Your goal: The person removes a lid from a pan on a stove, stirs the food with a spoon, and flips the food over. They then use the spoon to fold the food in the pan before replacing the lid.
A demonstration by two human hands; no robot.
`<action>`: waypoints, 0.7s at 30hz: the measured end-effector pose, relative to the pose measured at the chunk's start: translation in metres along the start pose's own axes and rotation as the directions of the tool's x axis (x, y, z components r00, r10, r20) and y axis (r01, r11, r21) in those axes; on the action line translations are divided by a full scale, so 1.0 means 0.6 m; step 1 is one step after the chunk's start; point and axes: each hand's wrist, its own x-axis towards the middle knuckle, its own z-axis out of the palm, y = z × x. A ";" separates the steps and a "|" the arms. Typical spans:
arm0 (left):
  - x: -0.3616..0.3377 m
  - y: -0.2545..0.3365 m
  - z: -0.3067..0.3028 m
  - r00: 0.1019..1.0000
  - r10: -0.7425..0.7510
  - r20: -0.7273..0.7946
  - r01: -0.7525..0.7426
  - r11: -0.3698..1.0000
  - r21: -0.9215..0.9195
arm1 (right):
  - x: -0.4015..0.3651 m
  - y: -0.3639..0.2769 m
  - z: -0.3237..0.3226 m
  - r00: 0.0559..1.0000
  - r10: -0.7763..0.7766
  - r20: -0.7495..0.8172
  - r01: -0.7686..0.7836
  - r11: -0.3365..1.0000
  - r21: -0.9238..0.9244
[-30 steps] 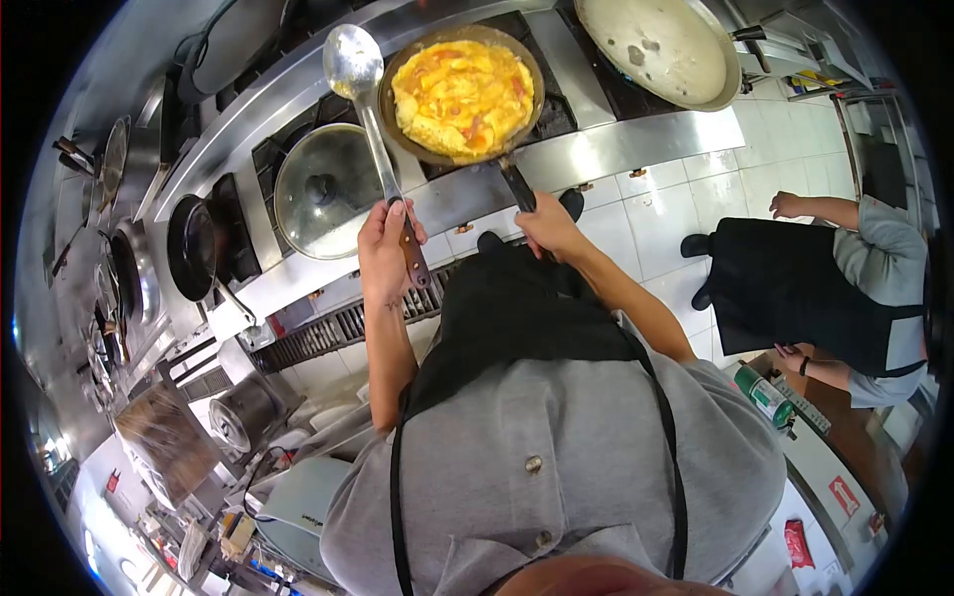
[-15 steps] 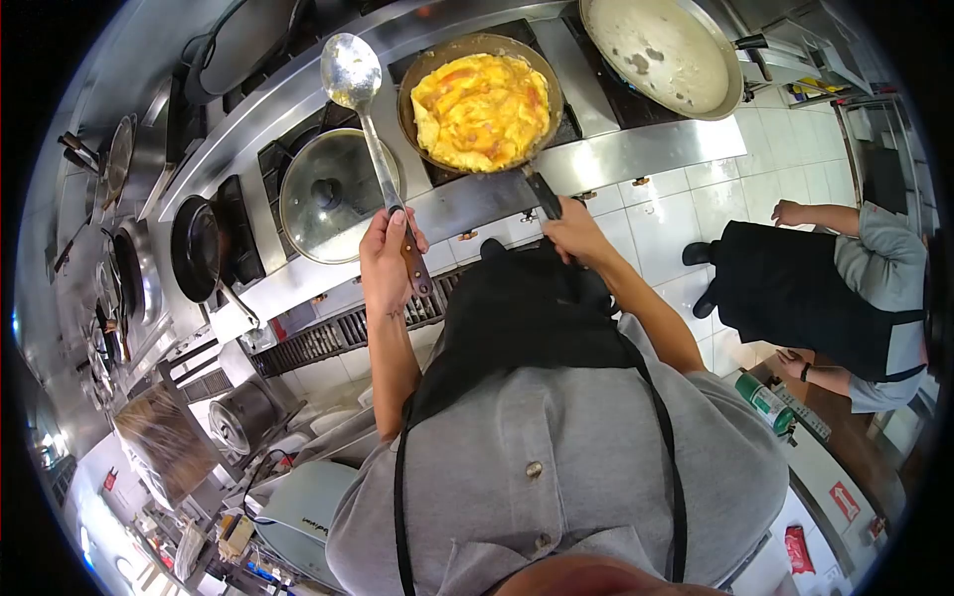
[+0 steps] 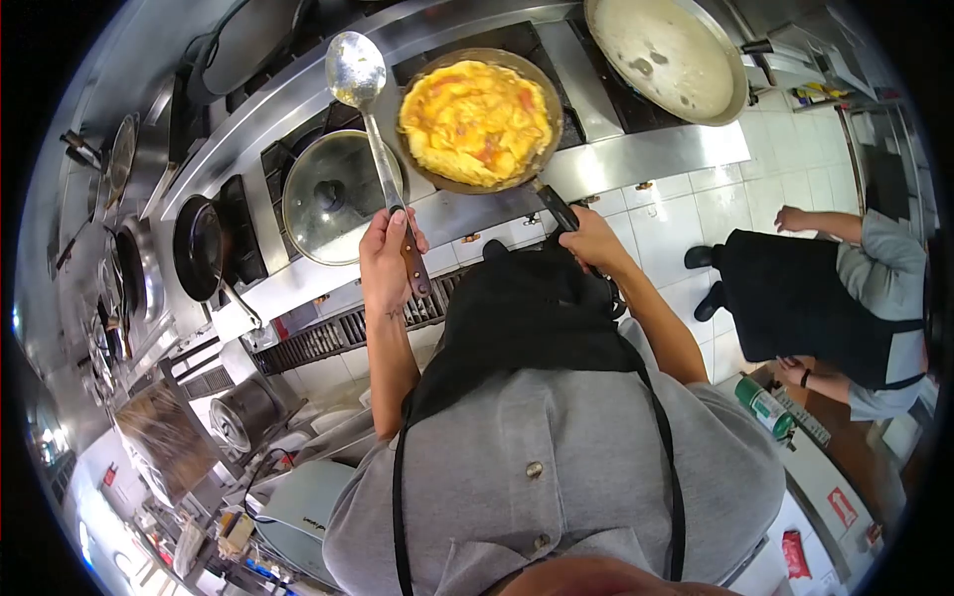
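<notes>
Near the stove's front edge point(image 3: 656, 159), your right hand point(image 3: 598, 241) clamps the pan handle point(image 3: 556, 207), likely the surest hold; left hand point(image 3: 390, 256) grips the spoon point(image 3: 382, 159); egg point(image 3: 479, 124) looks soft

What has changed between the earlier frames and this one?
The frying pan, with the egg in it, has been drawn toward the person; the right hand, gripping its handle, has swung rightward. Nothing was newly grasped or released. The left hand still holds the spoon.
</notes>
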 end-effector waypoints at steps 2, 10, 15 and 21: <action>-0.006 0.001 -0.005 1.000 0.002 -0.007 -0.002 1.000 -0.004 | 0.014 -0.005 0.022 1.000 0.014 -0.008 -0.014 0.999 0.037; 0.003 0.000 -0.012 1.000 -0.012 -0.003 0.012 1.000 -0.007 | 0.020 -0.011 -0.007 1.000 0.014 0.017 -0.014 1.000 -0.024; 0.006 -0.012 -0.028 0.999 -0.023 -0.044 0.024 0.999 0.025 | 0.029 -0.016 -0.003 0.998 -0.049 -0.039 0.050 0.999 0.015; -0.013 -0.026 -0.045 0.987 -0.016 -0.159 0.034 0.993 0.110 | 0.048 -0.008 0.023 0.999 -0.004 -0.036 0.008 0.993 0.120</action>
